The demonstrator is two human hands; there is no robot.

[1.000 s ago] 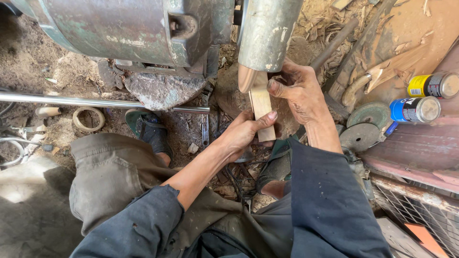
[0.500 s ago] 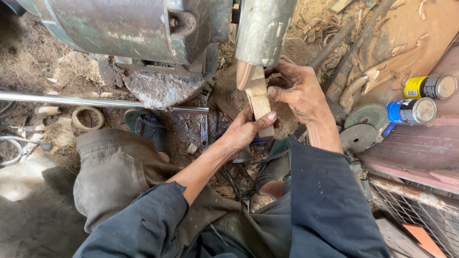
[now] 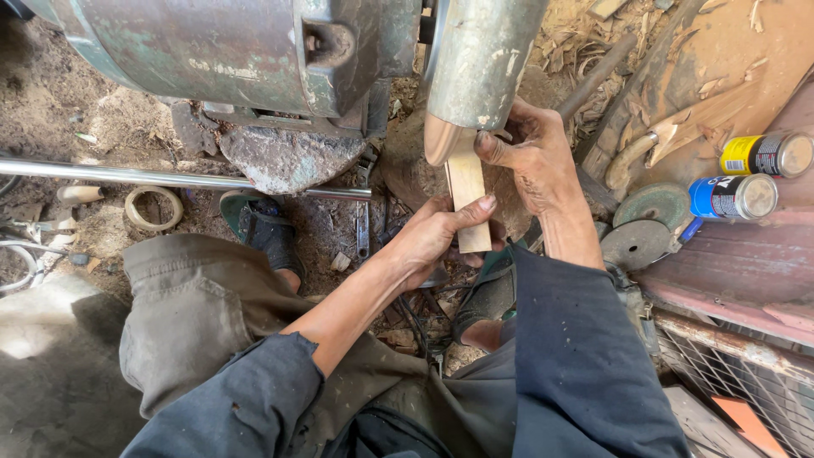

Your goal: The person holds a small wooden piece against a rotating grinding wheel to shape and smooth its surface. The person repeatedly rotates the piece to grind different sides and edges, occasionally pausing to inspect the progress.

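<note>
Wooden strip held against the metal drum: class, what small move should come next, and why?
Probably ease the wooden strip slightly further under the drum. Both the left hand and right hand grip it, with its top end touching the drum's rim.

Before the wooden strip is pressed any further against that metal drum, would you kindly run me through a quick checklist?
1. Left hand gripping the lower end of the wooden strip: ok.
2. Right hand steadying the strip near its top: ok.
3. Strip's top end meeting the metal drum: ok.
4. Right fingers clear of the drum: not ok, they sit right beside its rim.
5. Drum turning or stopped: cannot tell.
6. Spray cans out of the way: ok.
</note>
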